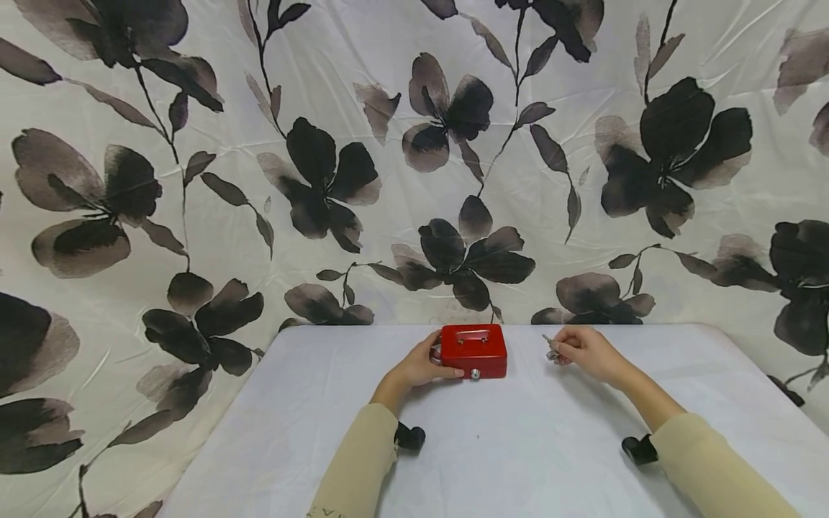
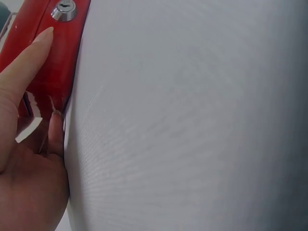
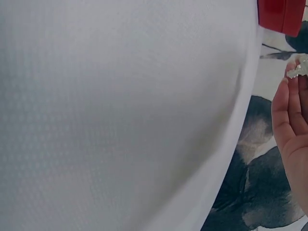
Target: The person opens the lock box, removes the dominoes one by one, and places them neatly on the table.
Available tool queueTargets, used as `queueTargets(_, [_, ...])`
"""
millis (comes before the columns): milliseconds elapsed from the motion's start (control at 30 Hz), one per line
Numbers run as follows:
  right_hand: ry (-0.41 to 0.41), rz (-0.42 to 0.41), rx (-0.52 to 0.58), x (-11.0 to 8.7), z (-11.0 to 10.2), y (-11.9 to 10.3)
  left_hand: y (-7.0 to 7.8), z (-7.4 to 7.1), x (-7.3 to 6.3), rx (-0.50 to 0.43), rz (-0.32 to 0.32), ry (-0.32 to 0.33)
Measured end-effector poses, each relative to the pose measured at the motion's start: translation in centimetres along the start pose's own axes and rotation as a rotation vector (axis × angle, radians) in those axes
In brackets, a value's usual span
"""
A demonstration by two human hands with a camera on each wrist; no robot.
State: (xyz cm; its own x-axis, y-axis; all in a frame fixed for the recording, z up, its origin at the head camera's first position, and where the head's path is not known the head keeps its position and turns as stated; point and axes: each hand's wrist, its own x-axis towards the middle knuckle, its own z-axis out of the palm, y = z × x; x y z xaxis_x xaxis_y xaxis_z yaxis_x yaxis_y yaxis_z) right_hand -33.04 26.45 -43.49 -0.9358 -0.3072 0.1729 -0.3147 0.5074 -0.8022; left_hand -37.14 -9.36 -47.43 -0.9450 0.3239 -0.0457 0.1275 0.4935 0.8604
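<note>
A small red cash box [image 1: 474,363] stands at the far part of the table, its lid down and a carrying handle [image 1: 473,335] lying on top. The box's silver key lock [image 2: 64,9] is on the front, its slot visible in the left wrist view. My left hand [image 1: 419,363] grips the left side of the box, thumb [image 2: 36,53] along the front face beside the lock. To the right of the box and apart from it, my right hand [image 1: 586,352] pinches a small bunch of keys [image 1: 553,352]. One toothed key [image 3: 299,70] shows in the right wrist view.
White cloth covers the table [image 1: 518,460], which narrows toward its far edge. Right behind that edge hangs a floral-print curtain [image 1: 363,93]. Black wrist-camera mounts [image 1: 411,437] sit by both sleeves.
</note>
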Motion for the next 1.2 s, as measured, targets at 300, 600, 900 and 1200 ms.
queueTargets(300, [0.005,0.022,0.074,-0.8,0.3,-0.7,-0.1,0.1,-0.2,-0.014,-0.014,-0.013])
queueTargets(600, [-0.006,0.022,0.036,-0.9,0.7,-1.3,0.1,-0.1,-0.1,-0.028,-0.035,-0.005])
queueTargets(900, [-0.044,-0.001,0.034,-0.9,1.9,-2.2,0.1,-0.1,0.1,-0.062,-0.042,-0.017])
queueTargets(1200, [-0.083,-0.014,0.056,-0.7,3.1,-3.0,0.2,-0.2,-0.1,-0.063,-0.054,-0.019])
